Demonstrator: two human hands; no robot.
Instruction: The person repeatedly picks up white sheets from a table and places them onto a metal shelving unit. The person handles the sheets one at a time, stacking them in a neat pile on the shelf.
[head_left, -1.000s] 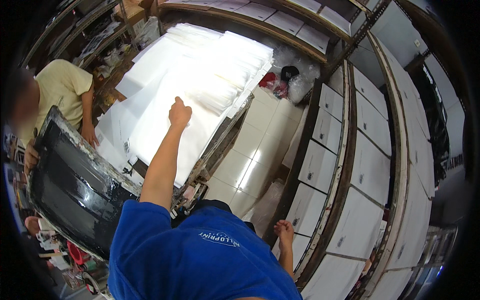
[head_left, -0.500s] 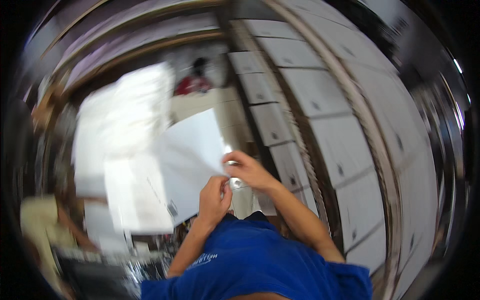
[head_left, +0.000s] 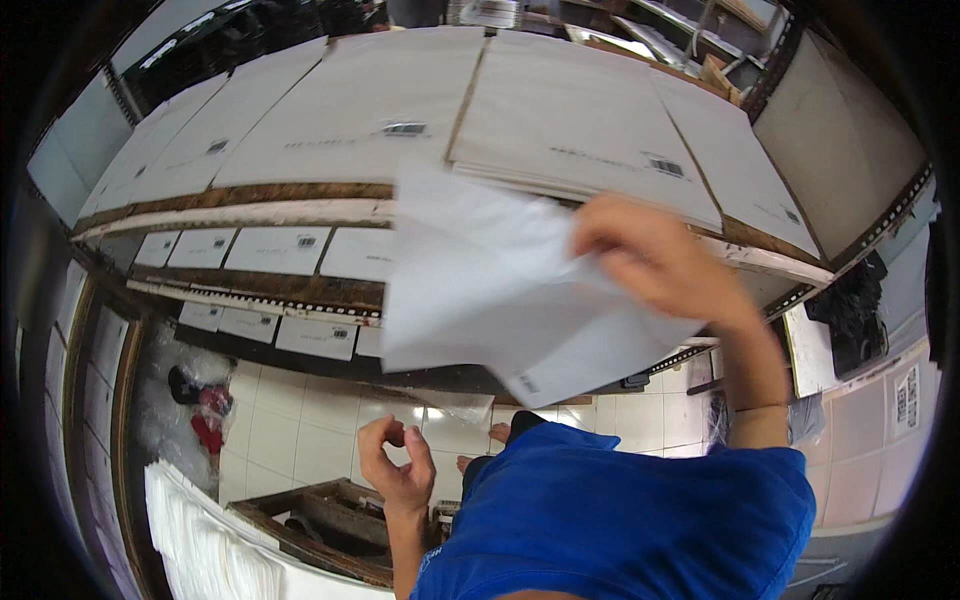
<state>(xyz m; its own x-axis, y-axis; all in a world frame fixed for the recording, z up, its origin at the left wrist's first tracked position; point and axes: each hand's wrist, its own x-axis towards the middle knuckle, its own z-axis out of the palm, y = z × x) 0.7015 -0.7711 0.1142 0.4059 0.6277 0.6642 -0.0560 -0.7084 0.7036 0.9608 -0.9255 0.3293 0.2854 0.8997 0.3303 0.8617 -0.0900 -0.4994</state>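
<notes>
1. the right hand (head_left: 655,250) has its fingers closed on a white sheet (head_left: 480,270) near the sheet's right side, just in front of the upper shelf (head_left: 300,212) — blur hides the exact pinch.
2. the sheet hangs loose and bent across the upper shelf's front edge, one marked corner well below it. whether it touches the stacked sheets (head_left: 560,110) on the upper shelf, i cannot tell.
3. the left hand (head_left: 400,475) is empty, below the upper shelf's front edge, thumb and fingers curved round a gap.
4. to handle the sheet well, i would bring the left hand up to its free side, so both hands share the pull and the bend can flatten.
5. a light hold close to the sheet's edge should serve; a hard pinch would probably crease it.
6. the upper shelf's front rail looks rough and has holes in places — it could snag a hanging corner, so lift the whole sheet clear of it.
7. the best room is over the tiled floor (head_left: 300,400), below and in front of the upper shelf.
8. mind the left elbow: a wooden frame (head_left: 290,495) and a white pile (head_left: 200,540) lie across the floor from the upper shelf.
9. dark bags (head_left: 855,310) hang by the upper shelf's right end; give the right arm space there.
</notes>
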